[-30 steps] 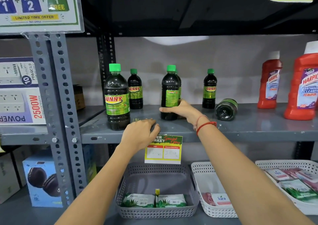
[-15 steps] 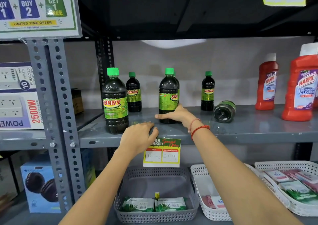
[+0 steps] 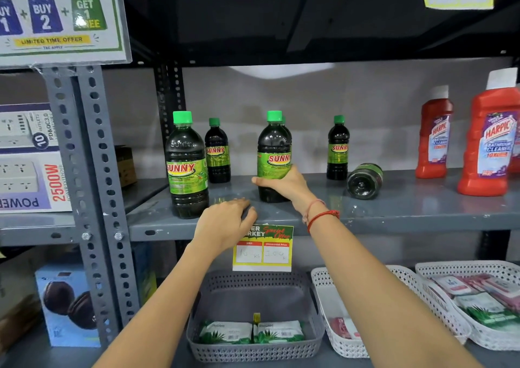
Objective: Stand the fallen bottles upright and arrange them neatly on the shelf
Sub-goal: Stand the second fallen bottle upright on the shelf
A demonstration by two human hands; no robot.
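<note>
Several dark SUNNY bottles with green caps stand on the grey shelf (image 3: 394, 212). My right hand (image 3: 284, 184) grips the lower half of an upright middle bottle (image 3: 274, 153), its label turned partly to the right. A front-left bottle (image 3: 187, 167) stands upright near the shelf edge. Two smaller-looking ones stand at the back, a back-left bottle (image 3: 217, 151) and a back-right bottle (image 3: 338, 149). One fallen bottle (image 3: 364, 181) lies on its side, base toward me. My left hand (image 3: 225, 224) rests palm down on the shelf's front edge, holding nothing.
Red Harpic bottles (image 3: 488, 142) stand at the right of the shelf. A price tag (image 3: 263, 248) hangs from the front edge. Below are a grey basket (image 3: 253, 286) and white baskets (image 3: 422, 283) with packets. A perforated upright post (image 3: 84, 170) borders the left.
My right hand has turned the middle bottle, so its SUNNY label now faces more forward. My left hand stays on the shelf edge.
</note>
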